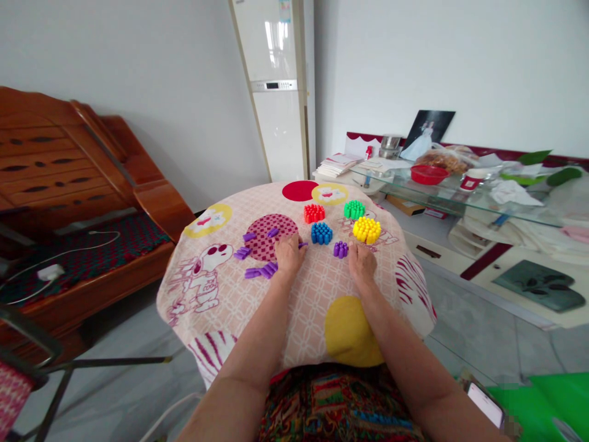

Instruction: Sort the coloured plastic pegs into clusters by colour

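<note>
Small purple plastic-looking cylinders [242,252] lie on their sides at left, in loose little groups from far to near. A tight purple cluster of like pieces [340,249] stands upright at right. Between them, one slender purple cylinder [302,245] (mostly hidden) is held.

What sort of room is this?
Probably a living room in someone's home: there's a wooden bench seat on the left, a tall white appliance, maybe a standing air conditioner, by the wall, and a photo propped up behind a cluttered glass shelf.
</note>
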Motion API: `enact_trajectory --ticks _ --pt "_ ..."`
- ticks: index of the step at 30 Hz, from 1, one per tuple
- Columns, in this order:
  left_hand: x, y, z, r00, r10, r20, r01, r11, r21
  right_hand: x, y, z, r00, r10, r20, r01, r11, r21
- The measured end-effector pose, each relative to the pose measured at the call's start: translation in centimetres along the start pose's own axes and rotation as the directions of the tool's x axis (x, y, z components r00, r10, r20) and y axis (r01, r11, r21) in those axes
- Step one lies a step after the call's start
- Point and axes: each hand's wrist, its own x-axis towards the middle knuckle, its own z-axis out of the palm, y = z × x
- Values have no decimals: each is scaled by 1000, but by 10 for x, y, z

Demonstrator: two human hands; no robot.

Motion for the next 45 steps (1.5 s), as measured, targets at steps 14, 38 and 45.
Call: enact_trajectory --ticks 14,38,45 --pt "-26 59 16 921 379 91 -272 792 -546 1 5 3 999 -15 -37 18 997 71" --pt "-10 26 -6 997 82 -1 -80 972 -220 0 4 1 999 3 -38 2 992 128" --pt "-8 -6 -32 967 -59 248 11 981 192 1 4 2 1000 9 -29 -6 996 85"
